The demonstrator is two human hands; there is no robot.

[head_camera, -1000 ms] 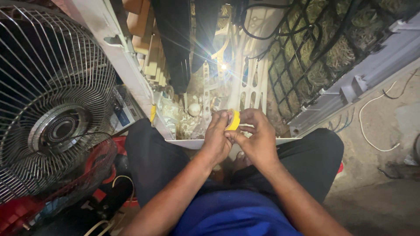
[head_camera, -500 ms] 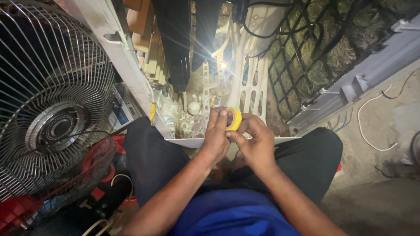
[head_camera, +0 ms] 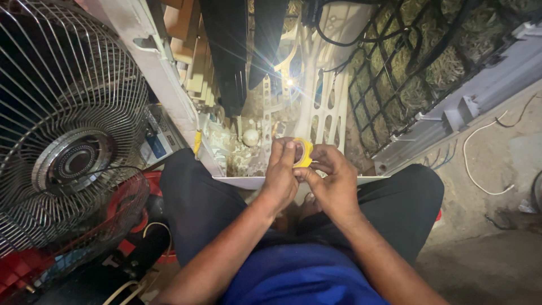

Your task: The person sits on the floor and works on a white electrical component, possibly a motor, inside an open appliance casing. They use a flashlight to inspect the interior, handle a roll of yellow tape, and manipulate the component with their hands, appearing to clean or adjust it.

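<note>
Little is changed since the earlier frame: the yellow tape roll [head_camera: 305, 152] is pinched between both hands' fingers [head_camera: 289, 151], its end seemingly picked at rightward.

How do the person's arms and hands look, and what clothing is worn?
Both forearms are bare, with no sleeves reaching them. The left hand and right hand wear no gloves; no rings or watch are visible. The person wears a blue top and dark trousers.
</note>
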